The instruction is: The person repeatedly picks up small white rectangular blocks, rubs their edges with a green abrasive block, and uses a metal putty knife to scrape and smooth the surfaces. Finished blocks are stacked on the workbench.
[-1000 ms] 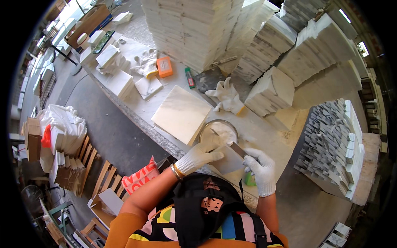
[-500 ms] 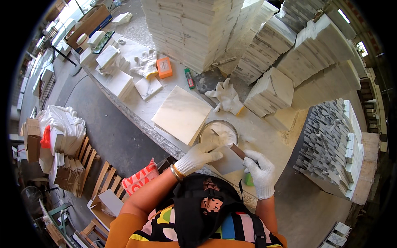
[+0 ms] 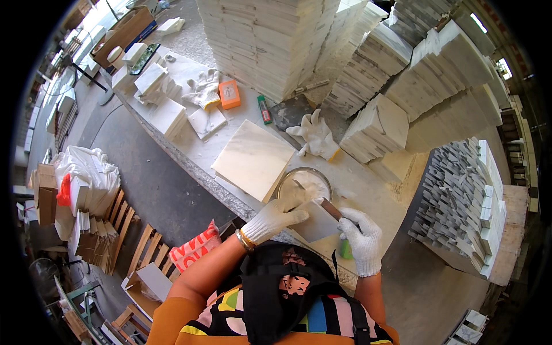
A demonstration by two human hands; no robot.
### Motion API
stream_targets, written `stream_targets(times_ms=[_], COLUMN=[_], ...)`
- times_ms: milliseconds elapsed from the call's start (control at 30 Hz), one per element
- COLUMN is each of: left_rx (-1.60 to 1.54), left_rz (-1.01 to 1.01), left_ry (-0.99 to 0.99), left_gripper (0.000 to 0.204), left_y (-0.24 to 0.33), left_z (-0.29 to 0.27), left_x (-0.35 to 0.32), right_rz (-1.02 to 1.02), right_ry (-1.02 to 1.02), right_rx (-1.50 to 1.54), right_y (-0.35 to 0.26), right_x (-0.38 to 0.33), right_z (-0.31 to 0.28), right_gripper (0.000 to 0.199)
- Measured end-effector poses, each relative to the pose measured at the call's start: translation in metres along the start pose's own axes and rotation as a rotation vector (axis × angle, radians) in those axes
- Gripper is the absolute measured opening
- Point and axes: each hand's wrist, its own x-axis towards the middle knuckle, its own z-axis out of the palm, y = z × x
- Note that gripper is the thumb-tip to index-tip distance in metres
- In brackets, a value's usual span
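In front of my body, my left hand [image 3: 273, 220], in a white knit glove, grips a greyish square tile [image 3: 318, 223] along its left side, with the thumb stretched across its surface. My right hand [image 3: 363, 238], gloved too, pinches the end of a narrow brown strip [image 3: 330, 209] lying along the tile's upper right edge. The strip's exact kind is not clear. Just beyond the hands is a round metal-rimmed bowl [image 3: 309, 179] with white contents and a thin dark tool in it. Left of the bowl, a large cream-white tile [image 3: 253, 156] rests on a stack.
Empty gloves [image 3: 315, 135] lie on the worktable, near a green tube-shaped item [image 3: 264, 109] and an orange box [image 3: 229, 94]. Tall stacks of marble tiles [image 3: 259, 46] line the far side. A block of grey mosaic pieces [image 3: 448, 201] stands at right. A green object [image 3: 346, 249] sits by my right wrist.
The brown strip and the tile have shifted very slightly. Both hands stay nearly where they were.
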Motion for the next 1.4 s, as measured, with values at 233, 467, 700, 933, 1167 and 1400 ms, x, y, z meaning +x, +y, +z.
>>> stream_targets(times_ms=[233, 467, 700, 933, 1167, 1400], left_rx=[-0.036, 0.006, -0.023, -0.066, -0.029, -0.051], left_rz=[-0.037, -0.097, -0.106, -0.07, -0.181, 0.053], left_ry=[-0.03, -0.019, -0.044, -0.059, -0.112, -0.023], left_gripper=[0.053, 0.048, 0.057, 0.057, 0.059, 0.053], left_y=[-0.015, 0.001, -0.013, -0.01, 0.005, -0.01], left_z=[-0.001, -0.004, -0.005, -0.002, -0.005, 0.004], left_x=[0.002, 0.0, 0.0, -0.001, -0.004, -0.001], right_rz=[-0.009, -0.056, -0.106, -0.102, -0.291, -0.238], right_ry=[0.001, 0.013, 0.019, -0.043, -0.031, -0.019], right_rx=[-0.031, -0.082, -0.094, -0.057, -0.187, -0.125], right_y=[-0.001, 0.001, 0.002, 0.003, 0.008, 0.006], right_x=[-0.003, -0.004, -0.003, 0.002, 0.005, 0.006], right_z=[-0.002, -0.003, -0.002, -0.006, -0.01, -0.011], right_gripper=[0.024, 0.023, 0.024, 0.023, 0.022, 0.021])
